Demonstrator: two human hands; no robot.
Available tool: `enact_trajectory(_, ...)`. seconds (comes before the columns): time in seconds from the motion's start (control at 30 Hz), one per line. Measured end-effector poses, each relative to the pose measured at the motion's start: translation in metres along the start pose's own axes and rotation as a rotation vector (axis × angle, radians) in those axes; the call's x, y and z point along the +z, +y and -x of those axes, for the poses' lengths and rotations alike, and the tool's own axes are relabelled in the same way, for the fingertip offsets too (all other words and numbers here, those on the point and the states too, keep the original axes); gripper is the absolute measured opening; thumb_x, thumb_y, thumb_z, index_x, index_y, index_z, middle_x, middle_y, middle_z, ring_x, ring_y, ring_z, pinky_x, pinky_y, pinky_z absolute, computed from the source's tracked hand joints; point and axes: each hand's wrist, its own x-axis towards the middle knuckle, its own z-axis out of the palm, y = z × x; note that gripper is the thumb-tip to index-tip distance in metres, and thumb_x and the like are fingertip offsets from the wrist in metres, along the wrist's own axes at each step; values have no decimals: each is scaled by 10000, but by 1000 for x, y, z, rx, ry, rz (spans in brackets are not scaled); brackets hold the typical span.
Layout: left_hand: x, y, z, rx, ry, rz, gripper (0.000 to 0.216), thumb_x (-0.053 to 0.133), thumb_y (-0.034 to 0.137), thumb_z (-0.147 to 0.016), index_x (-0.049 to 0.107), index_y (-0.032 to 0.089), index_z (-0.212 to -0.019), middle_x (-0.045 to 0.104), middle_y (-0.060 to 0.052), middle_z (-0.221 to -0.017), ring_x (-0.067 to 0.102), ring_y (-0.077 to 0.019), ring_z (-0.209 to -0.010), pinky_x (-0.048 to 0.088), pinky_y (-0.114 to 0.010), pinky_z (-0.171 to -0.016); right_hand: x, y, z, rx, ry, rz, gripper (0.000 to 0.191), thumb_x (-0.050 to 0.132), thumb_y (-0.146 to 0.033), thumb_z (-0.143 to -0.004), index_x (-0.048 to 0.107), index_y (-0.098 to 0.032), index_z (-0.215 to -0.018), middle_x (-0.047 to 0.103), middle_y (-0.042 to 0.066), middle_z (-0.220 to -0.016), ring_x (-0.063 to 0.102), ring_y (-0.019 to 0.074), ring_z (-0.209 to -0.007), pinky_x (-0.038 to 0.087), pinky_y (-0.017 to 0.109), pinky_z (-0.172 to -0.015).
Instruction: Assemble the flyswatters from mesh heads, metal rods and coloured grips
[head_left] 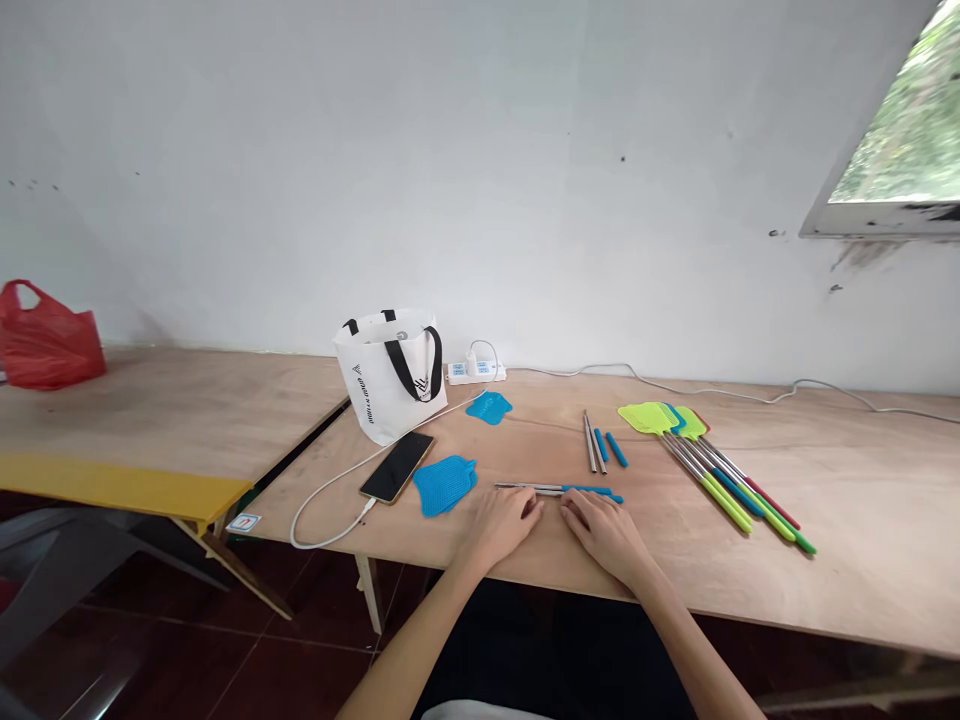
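Note:
A thin metal rod with a blue grip (559, 489) lies flat on the wooden table (862, 560), just beyond my fingers. My left hand (501, 522) rests palm down, fingertips at the rod's metal part. My right hand (600, 528) also lies flat, its fingertips touching the rod near the blue grip. Neither hand holds anything; the fingers are stretched out. A blue swatter head (444, 484) lies left of my left hand. A second blue swatter head (489, 407) sits farther back.
Loose metal rods and blue grips (602, 445) lie mid-table. Several finished fly swatters (712, 465) lie at the right. A phone (397, 467) on a white cable, a white tote bag (390, 375), a power strip (476, 371) and a red plastic bag (46, 338) stand to the left.

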Motion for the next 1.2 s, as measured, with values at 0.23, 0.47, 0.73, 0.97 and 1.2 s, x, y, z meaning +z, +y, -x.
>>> enact_trajectory(0.23,2,-1,-1,4,4,37,228,512,336,-995,631,220,-839,733,-42,-865,674,-226,-820,399,-292,-686,-2,-1,0,-4,3,-8,263,367,-339,-1057,600,-254,-966,734,27,-924,686,208,-872,442,323,-768)
enact_trajectory(0.47,-34,-8,3,-54,-75,175,210,549,360,-959,671,229,-849,743,-22,-856,679,-209,-800,417,-282,-673,-3,-2,1,-24,19,13,254,373,-324,-1057,595,-259,-952,729,20,-915,682,201,-853,440,314,-745)
enact_trajectory(0.73,-82,-65,19,-326,41,-220,356,637,274,-866,614,227,-1218,636,-120,-1338,539,-343,-1253,419,-419,-983,-8,-6,0,-2,-4,12,228,389,-317,-1060,573,-259,-938,695,5,-881,665,201,-848,439,316,-750)
enact_trajectory(0.97,-85,-75,15,-473,-67,-306,657,722,440,-808,519,199,-1384,616,-197,-1336,529,-394,-1280,391,-469,-1008,-10,-10,2,12,106,71,227,406,-276,-1041,628,-253,-1085,646,66,-1022,630,231,-963,479,366,-842)
enact_trajectory(1.2,-86,-69,13,-444,26,-353,648,735,336,-799,503,235,-1396,572,-156,-1360,529,-369,-1256,396,-458,-994,-7,-10,2,-8,121,155,242,424,-305,-1044,646,-258,-1129,643,91,-1104,602,258,-1031,441,424,-903)
